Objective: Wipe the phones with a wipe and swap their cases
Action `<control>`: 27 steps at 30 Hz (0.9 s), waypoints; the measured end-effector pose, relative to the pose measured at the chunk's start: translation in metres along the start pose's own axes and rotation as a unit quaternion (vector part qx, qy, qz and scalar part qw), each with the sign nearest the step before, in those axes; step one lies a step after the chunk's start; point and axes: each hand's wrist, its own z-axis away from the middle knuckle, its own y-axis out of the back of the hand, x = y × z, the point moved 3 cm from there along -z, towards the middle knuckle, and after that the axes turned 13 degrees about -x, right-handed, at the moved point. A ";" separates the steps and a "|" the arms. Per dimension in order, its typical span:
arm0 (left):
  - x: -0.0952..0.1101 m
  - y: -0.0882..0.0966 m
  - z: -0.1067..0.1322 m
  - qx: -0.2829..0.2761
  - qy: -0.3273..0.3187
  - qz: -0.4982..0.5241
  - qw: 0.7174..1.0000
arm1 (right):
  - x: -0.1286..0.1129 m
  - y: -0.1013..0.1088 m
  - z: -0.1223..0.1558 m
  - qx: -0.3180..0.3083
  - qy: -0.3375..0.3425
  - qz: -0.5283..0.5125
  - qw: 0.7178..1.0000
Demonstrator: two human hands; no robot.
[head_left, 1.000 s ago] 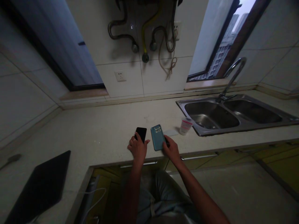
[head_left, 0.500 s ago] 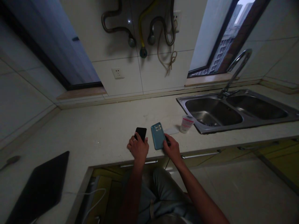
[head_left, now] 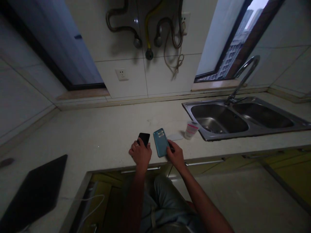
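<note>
My left hand [head_left: 140, 153] is closed around a small black phone [head_left: 144, 138] near the front edge of the pale countertop [head_left: 102, 136]. Just to its right, my right hand [head_left: 175, 155] grips a teal phone case [head_left: 160, 142], back side up with small stickers on it. The two hands are close together, a few centimetres apart. A thin white card [head_left: 175, 137] lies flat on the counter just beyond the case.
A small white cup with a pink band [head_left: 190, 130] stands by the steel double sink [head_left: 243, 116] with its tall tap [head_left: 244, 77]. A black slab [head_left: 34, 191] lies at the left. Hoses [head_left: 148, 29] and a wall socket [head_left: 121, 74] are on the tiled wall.
Both hands with the phone and the case keep their grip and their place on the counter. The view has shifted slightly, so everything sits a little further left.
</note>
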 end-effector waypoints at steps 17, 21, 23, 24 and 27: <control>0.007 0.021 0.025 0.107 -0.157 0.247 0.950 | -0.010 0.005 0.004 -0.062 -0.015 0.136 0.989; 0.029 0.019 0.040 0.045 -0.248 0.255 0.934 | -0.011 0.027 0.000 -0.077 -0.019 0.178 0.981; 0.039 0.011 0.045 0.022 -0.275 0.235 0.932 | -0.006 0.041 -0.006 -0.079 -0.003 0.193 0.978; 0.042 0.006 0.046 0.012 -0.285 0.221 0.933 | -0.002 0.048 -0.011 -0.080 0.006 0.202 0.976; 0.049 -0.010 0.049 -0.017 -0.301 0.179 0.936 | 0.013 0.061 -0.024 -0.093 0.032 0.237 0.966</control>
